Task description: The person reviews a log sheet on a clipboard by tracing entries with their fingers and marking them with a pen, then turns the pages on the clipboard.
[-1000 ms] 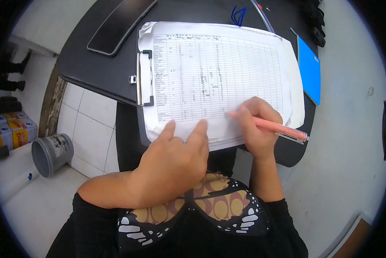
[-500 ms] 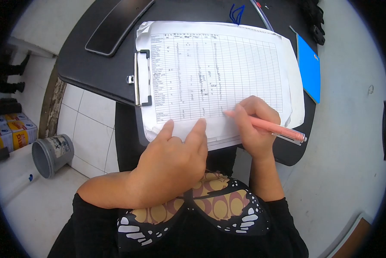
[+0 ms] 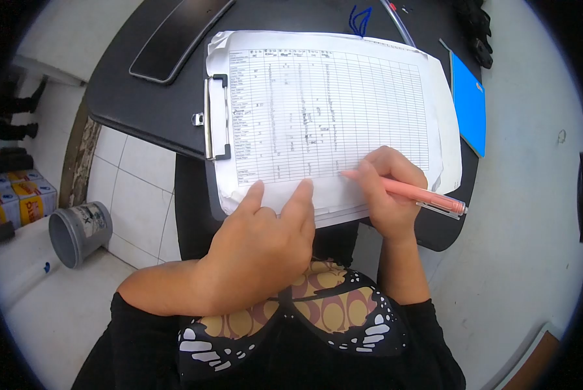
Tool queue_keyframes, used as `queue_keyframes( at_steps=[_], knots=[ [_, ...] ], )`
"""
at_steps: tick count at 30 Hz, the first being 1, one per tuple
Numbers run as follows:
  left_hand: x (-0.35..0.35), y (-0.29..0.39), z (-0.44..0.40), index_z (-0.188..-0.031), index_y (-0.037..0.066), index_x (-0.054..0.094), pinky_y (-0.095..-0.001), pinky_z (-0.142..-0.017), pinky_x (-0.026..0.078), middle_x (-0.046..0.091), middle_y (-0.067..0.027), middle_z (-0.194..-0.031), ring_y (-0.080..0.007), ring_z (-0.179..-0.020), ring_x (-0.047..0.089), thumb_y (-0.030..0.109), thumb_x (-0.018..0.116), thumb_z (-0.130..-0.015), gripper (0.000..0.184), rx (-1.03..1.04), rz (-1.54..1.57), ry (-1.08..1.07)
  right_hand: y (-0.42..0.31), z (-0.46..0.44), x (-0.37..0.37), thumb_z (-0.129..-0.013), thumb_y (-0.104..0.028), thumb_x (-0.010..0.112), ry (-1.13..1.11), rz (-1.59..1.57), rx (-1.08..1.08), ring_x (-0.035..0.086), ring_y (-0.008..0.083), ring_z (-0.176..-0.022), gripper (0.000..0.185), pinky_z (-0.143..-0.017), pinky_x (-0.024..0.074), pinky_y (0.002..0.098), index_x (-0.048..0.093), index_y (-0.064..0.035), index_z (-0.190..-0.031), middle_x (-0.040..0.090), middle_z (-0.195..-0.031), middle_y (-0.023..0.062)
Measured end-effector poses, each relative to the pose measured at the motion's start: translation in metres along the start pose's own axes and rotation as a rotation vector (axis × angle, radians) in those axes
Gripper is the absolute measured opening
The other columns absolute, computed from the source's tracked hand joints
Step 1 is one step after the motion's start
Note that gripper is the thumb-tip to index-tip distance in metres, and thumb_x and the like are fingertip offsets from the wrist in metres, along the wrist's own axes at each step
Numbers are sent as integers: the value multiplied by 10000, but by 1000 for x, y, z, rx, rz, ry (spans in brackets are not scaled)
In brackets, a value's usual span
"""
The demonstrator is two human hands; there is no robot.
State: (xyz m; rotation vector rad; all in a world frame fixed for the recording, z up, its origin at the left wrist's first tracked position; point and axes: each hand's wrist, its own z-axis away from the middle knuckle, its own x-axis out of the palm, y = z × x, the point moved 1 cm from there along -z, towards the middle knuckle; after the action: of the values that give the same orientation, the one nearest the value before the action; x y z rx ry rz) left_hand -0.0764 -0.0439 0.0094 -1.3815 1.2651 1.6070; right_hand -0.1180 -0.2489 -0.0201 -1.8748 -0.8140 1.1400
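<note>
A stack of papers with a printed table sheet [image 3: 382, 97] on top lies on a clipboard, held at its left side by a metal clip [image 3: 208, 120]. My right hand [image 3: 392, 192] grips a pink pen [image 3: 412, 190], its tip on the sheet's lower rows. Handwritten marks fill several columns left of the tip. My left hand [image 3: 265, 234] rests on the lower edge of the papers, two fingers stretched out and apart, holding nothing.
On the black table [image 3: 129, 104] lie a dark phone [image 3: 178, 42] at the upper left, a blue notebook [image 3: 468, 104] at the right and a blue cord [image 3: 360, 23] behind the papers. A grey bucket [image 3: 77, 234] and yellow-white boxes [image 3: 28, 201] are at the left.
The view has shifted slightly. The pen tip stays near the same spot on the lower rows, and my left hand keeps its place on the papers.
</note>
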Motion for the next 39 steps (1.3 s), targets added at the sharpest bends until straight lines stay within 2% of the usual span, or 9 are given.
queue_keyframes(
  at_steps=[27, 32, 34, 37, 39],
  knots=[
    [1, -1, 2, -1139, -73, 637, -455, -943, 491, 562, -227, -1302, -208, -626, 616, 225, 666, -859, 409, 12, 3, 9, 1, 0, 2, -807, 25, 675, 2, 32, -57, 488, 119, -504, 224, -469, 381, 282, 545, 1, -626, 546, -586, 52],
    [6, -3, 1, -1046, -70, 695, -449, -892, 534, 623, -245, -1222, -174, -542, 588, 110, 624, -770, 337, 41, -7, 110, 0, 0, -5, -849, 13, 623, 23, -145, 150, 483, 89, -531, 213, -491, 393, 256, 544, -26, -655, 570, -628, 24],
    [4, -3, 1, -1061, -70, 689, -449, -897, 531, 614, -244, -1239, -168, -541, 583, 112, 619, -764, 356, 39, -6, 93, 0, -3, -8, -865, 4, 606, 49, -231, 200, 483, 83, -542, 199, -504, 399, 245, 540, -35, -681, 578, -649, 25],
    [-1, -3, 1, -1098, -25, 644, -429, -936, 489, 579, -196, -1282, -243, -688, 652, 258, 667, -862, 370, -4, 35, -16, 5, -4, -11, -884, -11, 590, 106, -390, 257, 489, 83, -554, 172, -519, 408, 234, 532, -41, -725, 587, -677, 44],
    [-4, -12, -1, -1048, 3, 652, -410, -892, 508, 603, -180, -1244, -256, -694, 649, 227, 708, -828, 318, -4, 200, 48, 10, -4, -13, -895, -26, 585, 156, -508, 260, 495, 84, -561, 160, -524, 413, 228, 526, -40, -747, 590, -688, 60]
  ],
)
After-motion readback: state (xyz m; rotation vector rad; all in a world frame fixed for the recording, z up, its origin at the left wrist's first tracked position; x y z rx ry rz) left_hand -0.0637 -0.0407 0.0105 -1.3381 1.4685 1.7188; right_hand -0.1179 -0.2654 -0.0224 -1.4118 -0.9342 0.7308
